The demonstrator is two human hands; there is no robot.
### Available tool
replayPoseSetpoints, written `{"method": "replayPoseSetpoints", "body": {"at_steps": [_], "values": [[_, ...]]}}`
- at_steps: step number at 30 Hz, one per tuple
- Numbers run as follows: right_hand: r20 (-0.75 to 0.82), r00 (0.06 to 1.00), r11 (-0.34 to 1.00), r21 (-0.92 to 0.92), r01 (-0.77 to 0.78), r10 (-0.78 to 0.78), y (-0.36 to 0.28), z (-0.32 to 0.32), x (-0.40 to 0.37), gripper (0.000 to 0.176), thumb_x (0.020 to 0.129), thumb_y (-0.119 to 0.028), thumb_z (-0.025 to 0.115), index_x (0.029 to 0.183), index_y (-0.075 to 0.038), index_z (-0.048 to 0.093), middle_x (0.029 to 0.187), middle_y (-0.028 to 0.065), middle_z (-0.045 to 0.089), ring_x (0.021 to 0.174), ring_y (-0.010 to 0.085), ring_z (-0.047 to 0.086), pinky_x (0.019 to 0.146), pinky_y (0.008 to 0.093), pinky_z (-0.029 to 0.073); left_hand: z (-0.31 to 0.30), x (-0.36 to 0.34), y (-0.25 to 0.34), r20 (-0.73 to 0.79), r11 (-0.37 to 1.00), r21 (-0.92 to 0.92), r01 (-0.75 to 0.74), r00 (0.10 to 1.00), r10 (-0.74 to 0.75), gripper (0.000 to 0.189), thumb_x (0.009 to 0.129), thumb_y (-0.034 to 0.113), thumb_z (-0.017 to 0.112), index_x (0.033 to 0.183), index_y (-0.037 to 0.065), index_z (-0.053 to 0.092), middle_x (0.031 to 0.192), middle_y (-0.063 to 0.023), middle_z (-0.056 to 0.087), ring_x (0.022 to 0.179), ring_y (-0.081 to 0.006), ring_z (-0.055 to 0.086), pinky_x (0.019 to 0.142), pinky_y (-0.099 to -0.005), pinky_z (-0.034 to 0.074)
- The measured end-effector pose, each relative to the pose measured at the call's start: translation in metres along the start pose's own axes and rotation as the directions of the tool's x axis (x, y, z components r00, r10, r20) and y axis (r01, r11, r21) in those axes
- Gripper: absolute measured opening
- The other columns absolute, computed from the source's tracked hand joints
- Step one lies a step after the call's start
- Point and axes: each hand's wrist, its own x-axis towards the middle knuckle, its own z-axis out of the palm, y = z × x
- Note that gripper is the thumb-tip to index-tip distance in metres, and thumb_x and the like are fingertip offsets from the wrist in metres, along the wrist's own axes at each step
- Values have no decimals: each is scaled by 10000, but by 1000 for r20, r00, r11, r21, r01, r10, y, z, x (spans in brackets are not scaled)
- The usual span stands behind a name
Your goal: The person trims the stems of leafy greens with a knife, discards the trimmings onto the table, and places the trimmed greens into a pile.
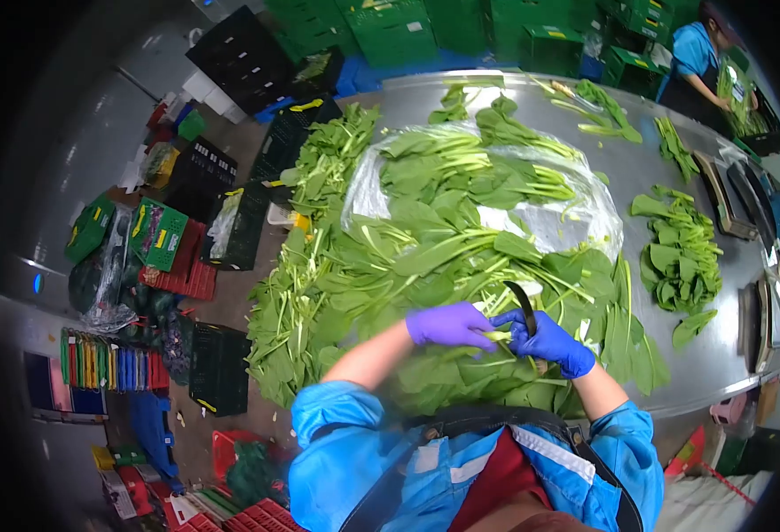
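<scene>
My left hand [447, 325], in a purple glove, is closed round the pale stem end [498, 336] of a leafy green. Close beside it, my right hand [551, 346] in a blue glove grips a knife with a dark curved blade [522, 303] that points up and away from me. The blade stands just right of the held stem; whether it touches cannot be made out. Around both hands lies a broad heap of leafy greens [425, 253] with long stems. Behind the heap, more greens rest on a clear plastic bag [598, 222].
A metal table [589, 160] carries everything. A bunch of greens [681, 253] lies to the right, near a row of dark, upright objects [767, 310]. Dark crates [219, 368] stand left, green crates [394, 35] behind. At the far right a co-worker [696, 62] handles greens at a crate.
</scene>
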Motion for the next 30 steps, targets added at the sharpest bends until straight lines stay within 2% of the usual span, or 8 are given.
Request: {"method": "replayPoseSetpoints", "body": {"at_steps": [2,4,6,9,15,23,26,30], "values": [[74,990,989,72,-127,121,10,-5,-8,421,713,11,581,1130,-42,612,624,-74,443,557,29,408,543,193,345,-18,1,-10,120,996,28,82,989,-85,286,843,333,629,856,49,661,722,-86,649,649,-132,578,616,-297,448],[-3,986,986,-32,-166,166,30,-37,-13,413,725,-53,596,1138,-49,616,676,-2,575,615,80,540,594,223,426,-49,9,-50,-149,958,179,223,969,-198,280,827,336,624,874,61,658,778,-121,654,701,-210,623,643,-327,472],[-339,937,801,-581,-143,-78,53,-55,-17,405,746,-145,669,1135,-49,616,779,46,649,679,132,608,661,262,474,-80,30,-91,-556,849,382,365,825,-104,256,789,311,624,891,77,653,830,-143,653,754,-298,630,672,-377,488],[-376,827,626,-779,-37,-419,56,-69,-15,424,761,-225,707,1135,-49,612,894,77,678,740,164,639,708,286,493,-99,79,-119,-695,850,364,380,719,-23,223,770,269,604,898,92,653,863,-167,645,787,-359,617,704,-426,493],[-485,839,858,-512,-44,-247,44,-64,2,360,806,-196,671,1136,-62,618,903,78,687,681,105,580,592,258,438,-91,162,-155,-648,621,535,573,750,-134,219,715,182,608,903,90,672,935,-168,652,896,-317,627,774,-382,507],[-502,783,751,-657,-70,-366,1,-42,16,343,763,-125,654,1105,-104,640,822,164,641,616,249,607,559,324,471,-81,15,0,-582,996,-39,-86,812,47,501,726,201,697,1200,84,584,1006,-129,657,911,-190,613,840,-316,468],[-348,593,584,-767,265,-726,-15,-8,39,282,738,-101,648,1020,-98,652,810,158,630,643,295,612,564,364,471,-48,-17,35,-490,965,-261,-41,866,-96,444,770,174,702,1174,32,587,1022,-66,653,928,-130,578,855,-282,450],[-230,734,497,-852,166,-639,-31,7,38,213,723,-72,625,936,-81,636,800,160,619,686,336,607,568,389,470,-19,-39,41,-478,976,-217,6,871,-111,402,780,177,698,1139,24,601,988,-38,654,891,-101,564,820,-272,451]]}}
